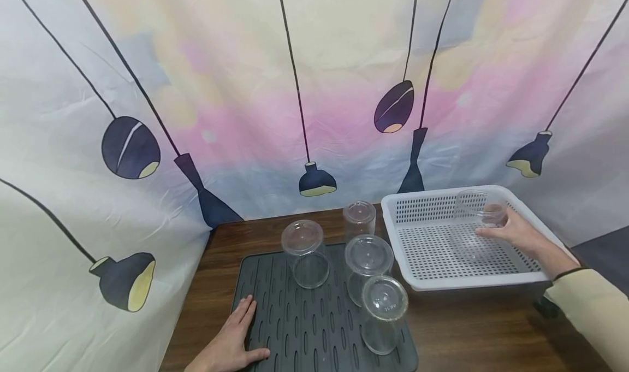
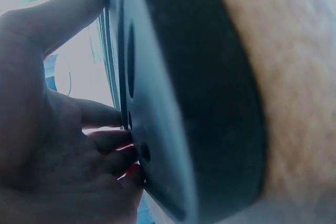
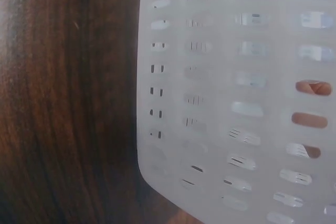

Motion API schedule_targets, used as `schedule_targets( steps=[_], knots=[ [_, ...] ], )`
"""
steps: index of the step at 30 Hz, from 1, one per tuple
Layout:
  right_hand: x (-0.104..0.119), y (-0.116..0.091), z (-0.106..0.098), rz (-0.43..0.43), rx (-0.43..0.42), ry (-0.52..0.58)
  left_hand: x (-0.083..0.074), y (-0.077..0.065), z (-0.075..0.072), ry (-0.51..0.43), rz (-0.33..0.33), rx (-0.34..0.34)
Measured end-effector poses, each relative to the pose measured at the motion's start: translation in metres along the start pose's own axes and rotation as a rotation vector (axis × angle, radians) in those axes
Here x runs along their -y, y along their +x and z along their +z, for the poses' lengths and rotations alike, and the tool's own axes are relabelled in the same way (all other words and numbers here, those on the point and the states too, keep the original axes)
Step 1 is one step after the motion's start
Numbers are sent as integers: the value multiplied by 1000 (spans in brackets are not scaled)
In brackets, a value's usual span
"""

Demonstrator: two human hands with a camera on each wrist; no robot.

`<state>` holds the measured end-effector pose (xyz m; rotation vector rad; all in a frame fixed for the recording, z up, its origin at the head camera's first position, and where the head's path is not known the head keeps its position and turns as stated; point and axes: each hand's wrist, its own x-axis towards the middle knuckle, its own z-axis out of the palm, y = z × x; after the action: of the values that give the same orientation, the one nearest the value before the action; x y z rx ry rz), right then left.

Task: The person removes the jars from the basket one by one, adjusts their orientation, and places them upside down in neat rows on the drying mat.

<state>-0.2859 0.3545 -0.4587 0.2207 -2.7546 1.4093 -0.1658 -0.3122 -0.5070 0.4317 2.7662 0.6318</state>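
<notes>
My left hand [image 1: 228, 339] rests on the left edge of a dark grey ribbed drying mat [image 1: 295, 328], fingers extended and thumb spread. The left wrist view shows its fingertips touching the mat's edge [image 2: 163, 114]. Inside a white perforated plastic basket [image 1: 408, 252], my right hand [image 1: 516, 232] grips a clear cup [image 1: 467, 235] by its right side, near the top. Several clear cups stand upside down on or beside the mat: a wide one [image 1: 306, 252], one at the back [image 1: 360, 222], one in the middle [image 1: 367, 265] and one in front [image 1: 385, 314].
A dark brown wooden table [image 1: 457, 328] lies under everything. Behind it hangs a cloth printed with lamps [image 1: 316, 181]. In the right wrist view the basket's wall [image 3: 215, 82] hides most of the right hand.
</notes>
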Motion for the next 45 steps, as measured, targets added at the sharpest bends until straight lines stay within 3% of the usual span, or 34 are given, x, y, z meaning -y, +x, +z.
schedule_targets(
  steps=[12, 21, 32, 39, 45],
  knots=[
    [4, 1, -1, 14, -13, -29, 0, -1, 0, 4, -5, -9],
    [3, -2, -2, 16, -72, -49, 1, 0, 1, 3, -9, 3],
    [6, -7, -8, 25, -70, -65, 0, 0, 1, 11, -4, -5],
    [7, -5, -15, -14, -85, -97, -1, -1, 1, 18, -12, -8],
    [12, -7, -18, 20, -96, -82, -1, -2, 0, 17, -18, -13]
  ],
)
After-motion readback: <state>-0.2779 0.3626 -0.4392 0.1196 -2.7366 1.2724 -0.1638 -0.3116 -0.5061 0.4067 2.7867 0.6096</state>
